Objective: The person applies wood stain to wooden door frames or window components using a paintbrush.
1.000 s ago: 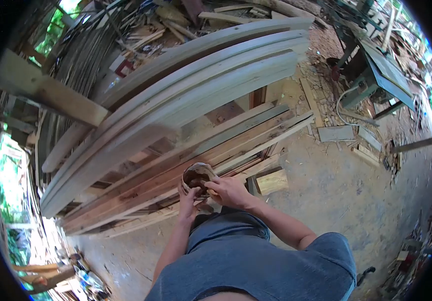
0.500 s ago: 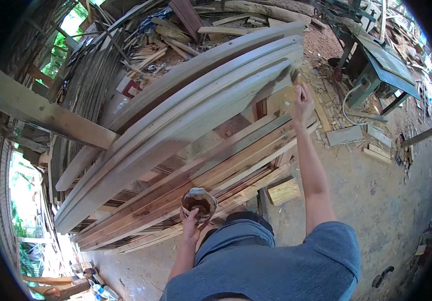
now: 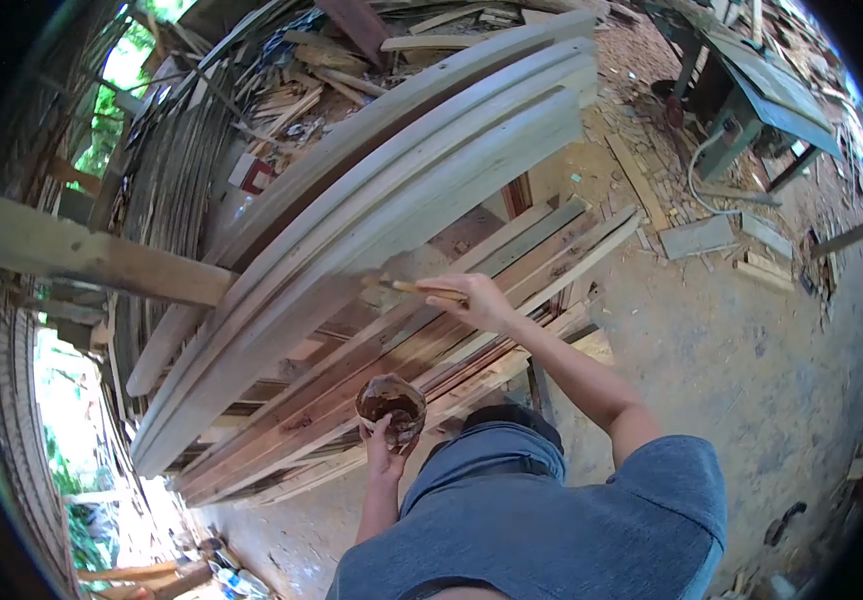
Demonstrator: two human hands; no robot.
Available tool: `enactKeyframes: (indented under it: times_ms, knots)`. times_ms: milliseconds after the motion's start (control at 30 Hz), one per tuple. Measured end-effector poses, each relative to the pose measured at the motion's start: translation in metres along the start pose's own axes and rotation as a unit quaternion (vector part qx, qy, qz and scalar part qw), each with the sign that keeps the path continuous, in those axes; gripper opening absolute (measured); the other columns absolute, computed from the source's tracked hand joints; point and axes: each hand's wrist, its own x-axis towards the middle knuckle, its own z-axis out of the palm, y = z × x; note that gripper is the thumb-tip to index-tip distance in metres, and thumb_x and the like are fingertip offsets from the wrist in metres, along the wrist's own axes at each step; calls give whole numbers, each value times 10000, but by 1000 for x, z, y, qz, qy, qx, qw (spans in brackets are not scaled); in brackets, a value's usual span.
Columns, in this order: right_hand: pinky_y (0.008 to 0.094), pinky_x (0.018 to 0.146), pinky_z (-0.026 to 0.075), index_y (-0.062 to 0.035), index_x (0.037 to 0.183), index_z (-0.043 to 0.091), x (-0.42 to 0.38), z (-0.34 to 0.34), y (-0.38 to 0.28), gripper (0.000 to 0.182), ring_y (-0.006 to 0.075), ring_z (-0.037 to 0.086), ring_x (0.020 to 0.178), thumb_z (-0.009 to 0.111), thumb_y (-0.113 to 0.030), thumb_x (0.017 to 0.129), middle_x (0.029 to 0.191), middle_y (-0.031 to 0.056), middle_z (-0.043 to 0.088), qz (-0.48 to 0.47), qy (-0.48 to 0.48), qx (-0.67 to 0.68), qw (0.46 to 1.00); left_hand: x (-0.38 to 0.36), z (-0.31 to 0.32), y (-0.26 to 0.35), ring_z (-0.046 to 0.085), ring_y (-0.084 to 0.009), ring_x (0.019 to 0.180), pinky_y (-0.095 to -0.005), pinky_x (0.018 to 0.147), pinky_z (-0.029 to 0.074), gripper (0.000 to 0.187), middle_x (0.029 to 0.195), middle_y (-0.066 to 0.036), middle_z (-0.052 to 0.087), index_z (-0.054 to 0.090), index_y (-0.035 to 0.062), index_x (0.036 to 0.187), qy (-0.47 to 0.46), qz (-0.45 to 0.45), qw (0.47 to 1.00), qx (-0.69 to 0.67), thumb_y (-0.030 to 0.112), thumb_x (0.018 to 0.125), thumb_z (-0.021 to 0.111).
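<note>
The curved boards [image 3: 451, 195] lie raised across your front, seemingly so their long faces are within reach. Your hands are apart: your left hand [image 3: 383, 458] grips the brown-lined pot [image 3: 389, 402] mouth-up, likely so nothing spills; your right hand [image 3: 479, 303] clasps the paintbrush [image 3: 413, 288] by its handle, bristles towards the nearest board, contact too blurred to tell.

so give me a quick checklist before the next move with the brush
1. Container secure in left hand: ok, thumb over its rim.
2. Brush in right hand: ok, held by the handle.
3. Brush clear of container: ok, apart.
4. Brush tip touching front curved board: cannot tell, blurred.
5. Container fill level: cannot tell.
</note>
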Motion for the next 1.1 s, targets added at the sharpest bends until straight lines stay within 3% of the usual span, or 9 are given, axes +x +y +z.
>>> enactKeyframes:
  times_ms: [233, 300, 433, 533, 633, 700, 867, 933, 1100]
  knots:
    - [294, 910, 445, -36, 1155, 632, -1, -69, 50, 302, 163, 603, 1045, 618, -196, 899, 1135, 70, 664, 83, 267, 56, 958, 17, 6, 13, 524, -325, 1132, -513, 849, 510, 507, 1269, -91, 506, 353, 283, 1274, -48, 20, 998, 29, 230, 845, 618]
    - [283, 921, 434, -21, 1148, 636, -5, -99, 85, 285, 147, 594, 1038, 597, -180, 914, 1118, 74, 665, 5, 333, 19, 943, 17, 4, 14, 528, -329, 1126, -506, 830, 523, 498, 1289, -94, 485, 355, 284, 1265, -32, 24, 999, 34, 230, 844, 616]
    - [291, 874, 462, -24, 1095, 661, -4, -155, 116, 260, 183, 635, 1025, 610, -196, 907, 1077, 121, 678, 94, 547, 20, 831, 6, 6, 12, 515, -336, 1139, -513, 834, 517, 487, 1303, -94, 468, 361, 286, 1251, -27, 22, 998, 43, 230, 842, 618]
    - [308, 842, 479, -34, 1117, 652, 6, -173, 150, 299, 211, 651, 995, 618, -238, 902, 1059, 126, 684, 67, 630, 4, 774, 8, 1, 11, 501, -340, 1154, -516, 844, 508, 492, 1303, -88, 463, 359, 289, 1250, -28, 5, 998, 51, 233, 839, 623]
    - [337, 825, 500, -112, 1135, 658, 6, -142, 117, 297, 281, 662, 957, 628, -271, 886, 1072, 141, 670, 198, 565, -50, 799, 7, 4, 12, 498, -335, 1152, -518, 855, 497, 483, 1292, -84, 471, 376, 284, 1246, -28, 7, 998, 47, 233, 838, 630]
    - [353, 832, 504, -139, 1137, 661, 6, -98, 122, 300, 287, 660, 957, 642, -276, 871, 1084, 128, 664, 163, 532, -132, 821, 16, -2, 11, 500, -331, 1149, -517, 853, 497, 471, 1288, -85, 476, 388, 279, 1236, -48, 11, 998, 40, 232, 837, 634]
    - [360, 827, 518, -159, 1141, 666, -27, -26, 74, 300, 278, 666, 935, 641, -272, 864, 1082, 125, 670, 102, 401, -65, 908, 5, 10, 13, 505, -321, 1140, -511, 843, 500, 448, 1272, -89, 490, 413, 267, 1215, -58, 3, 997, 43, 233, 834, 644]
    - [368, 856, 514, -152, 1146, 664, -35, -18, 68, 301, 279, 657, 917, 634, -261, 868, 1070, 123, 674, 131, 143, -38, 980, 10, 10, 12, 511, -317, 1129, -500, 830, 508, 456, 1270, -92, 491, 409, 265, 1217, -54, -1, 998, 42, 232, 831, 649]
    - [403, 924, 453, -111, 1107, 676, -25, -50, 99, 276, 294, 601, 1020, 641, -234, 863, 1057, 125, 675, 69, 331, -99, 936, 7, 22, 15, 520, -317, 1114, -494, 822, 514, 461, 1273, -95, 490, 407, 264, 1225, -51, 13, 997, 54, 233, 831, 645]
